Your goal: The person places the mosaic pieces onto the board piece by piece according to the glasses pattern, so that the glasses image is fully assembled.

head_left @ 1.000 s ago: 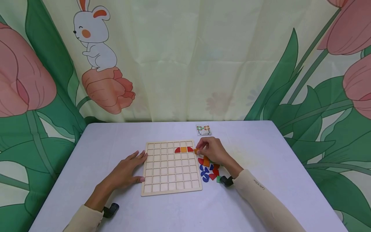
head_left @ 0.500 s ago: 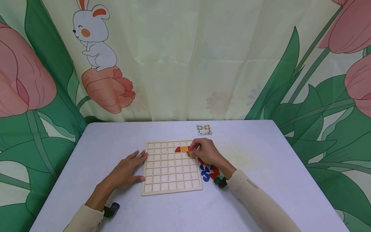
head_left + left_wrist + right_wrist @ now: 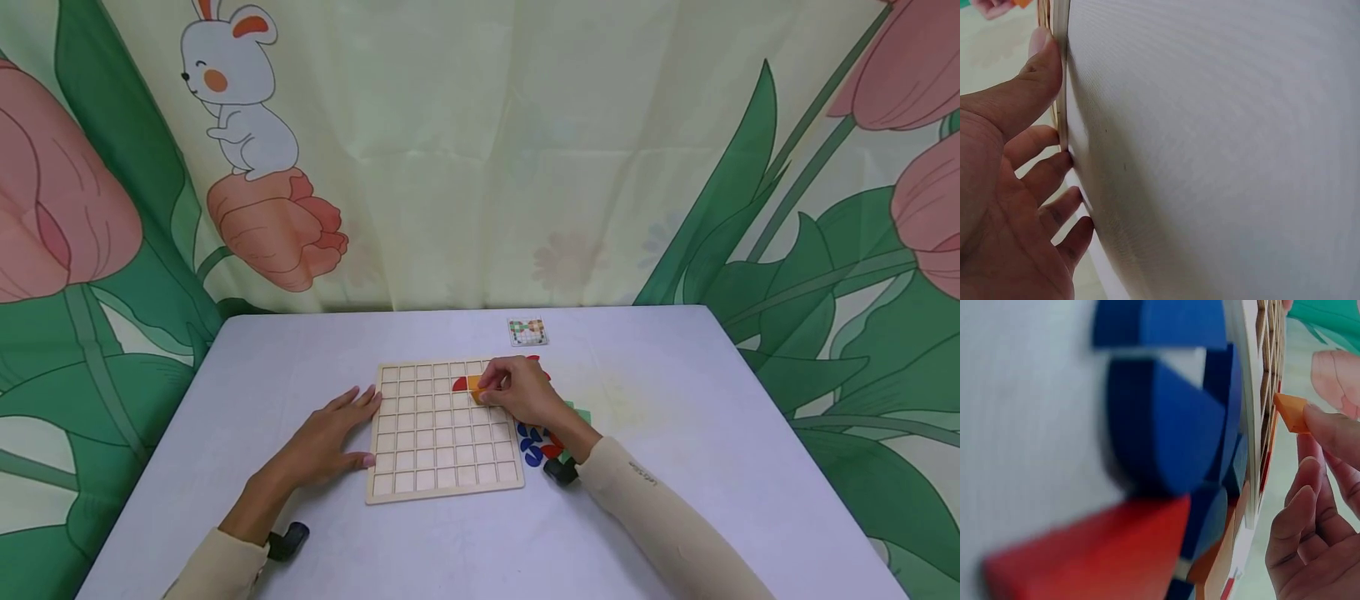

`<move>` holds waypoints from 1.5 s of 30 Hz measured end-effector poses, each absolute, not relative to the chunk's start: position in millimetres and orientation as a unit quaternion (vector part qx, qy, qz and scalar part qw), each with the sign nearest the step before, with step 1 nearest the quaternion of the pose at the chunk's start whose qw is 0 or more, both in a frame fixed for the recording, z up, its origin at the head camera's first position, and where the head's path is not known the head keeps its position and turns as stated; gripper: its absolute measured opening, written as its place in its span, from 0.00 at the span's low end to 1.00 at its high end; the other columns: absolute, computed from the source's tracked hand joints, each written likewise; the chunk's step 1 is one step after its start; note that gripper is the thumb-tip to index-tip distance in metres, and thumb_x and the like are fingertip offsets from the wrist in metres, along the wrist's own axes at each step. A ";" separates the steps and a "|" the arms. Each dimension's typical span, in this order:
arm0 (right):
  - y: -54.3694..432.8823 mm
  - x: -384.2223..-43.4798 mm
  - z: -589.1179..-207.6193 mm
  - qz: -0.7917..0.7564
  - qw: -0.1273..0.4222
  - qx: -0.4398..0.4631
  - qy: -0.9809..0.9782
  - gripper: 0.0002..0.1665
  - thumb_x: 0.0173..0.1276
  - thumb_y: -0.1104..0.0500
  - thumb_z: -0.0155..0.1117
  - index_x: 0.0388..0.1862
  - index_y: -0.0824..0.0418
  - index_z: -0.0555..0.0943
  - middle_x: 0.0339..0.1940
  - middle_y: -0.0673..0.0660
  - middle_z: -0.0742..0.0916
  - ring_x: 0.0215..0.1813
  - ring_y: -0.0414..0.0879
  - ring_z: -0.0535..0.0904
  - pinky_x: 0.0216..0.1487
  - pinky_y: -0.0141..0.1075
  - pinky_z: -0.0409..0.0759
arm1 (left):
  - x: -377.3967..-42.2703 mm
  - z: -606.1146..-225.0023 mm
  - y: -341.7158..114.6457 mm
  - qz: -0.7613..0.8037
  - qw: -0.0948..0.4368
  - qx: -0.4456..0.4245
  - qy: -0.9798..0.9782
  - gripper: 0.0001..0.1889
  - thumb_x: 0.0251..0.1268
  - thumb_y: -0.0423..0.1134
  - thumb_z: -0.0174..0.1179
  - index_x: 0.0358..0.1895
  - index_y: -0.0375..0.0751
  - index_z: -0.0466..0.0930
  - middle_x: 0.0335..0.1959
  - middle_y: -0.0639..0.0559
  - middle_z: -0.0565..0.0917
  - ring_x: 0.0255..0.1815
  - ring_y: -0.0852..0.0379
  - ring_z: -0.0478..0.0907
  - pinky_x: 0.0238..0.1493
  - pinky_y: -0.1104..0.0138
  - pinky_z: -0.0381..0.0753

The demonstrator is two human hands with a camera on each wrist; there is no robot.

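Behind the white table [image 3: 652, 375] hangs a printed curtain [image 3: 435, 167]. The right hand [image 3: 525, 393] pinches an orange block [image 3: 1291, 414] at the upper right of the board [image 3: 423, 437], near a red piece [image 3: 460, 384] lying on it. The left hand [image 3: 330, 442], spread wide, touches the board's left edge. Blue pieces [image 3: 533, 457] lie just beside its right edge; a card [image 3: 528, 332] lies beyond.

Orange blk [image 3: 1290, 412], tilted, in R hand [image 3: 525, 390] over far part, flat wood grid bd [image 3: 425, 439]
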State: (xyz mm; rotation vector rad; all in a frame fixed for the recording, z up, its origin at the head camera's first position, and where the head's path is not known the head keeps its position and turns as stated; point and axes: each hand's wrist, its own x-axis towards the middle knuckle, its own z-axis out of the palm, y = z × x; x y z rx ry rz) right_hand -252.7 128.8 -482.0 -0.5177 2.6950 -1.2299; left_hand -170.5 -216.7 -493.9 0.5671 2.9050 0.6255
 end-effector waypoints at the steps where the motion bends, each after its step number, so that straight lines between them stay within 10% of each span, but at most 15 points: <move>1: 127.5 -252.3 -481.7 -0.408 0.070 -0.170 0.894 0.07 0.66 0.60 0.80 0.36 0.51 0.88 0.32 0.47 0.88 0.32 0.44 0.79 0.34 0.32 0.77 | -170.5 -493.8 -216.4 0.207 0.059 0.186 0.959 0.53 0.56 0.48 0.81 0.84 0.40 0.62 0.86 0.42 0.62 0.86 0.30 0.56 0.76 0.31 0.64; 45: 106.1 -255.5 -482.8 -0.345 0.097 -0.166 0.919 0.09 0.66 0.55 0.81 0.38 0.48 0.86 0.28 0.46 0.85 0.34 0.43 0.80 0.38 0.37 0.75 | -170.8 -493.2 -217.7 0.209 0.055 0.197 0.956 0.53 0.57 0.46 0.80 0.84 0.40 0.61 0.86 0.42 0.61 0.86 0.30 0.55 0.76 0.31 0.64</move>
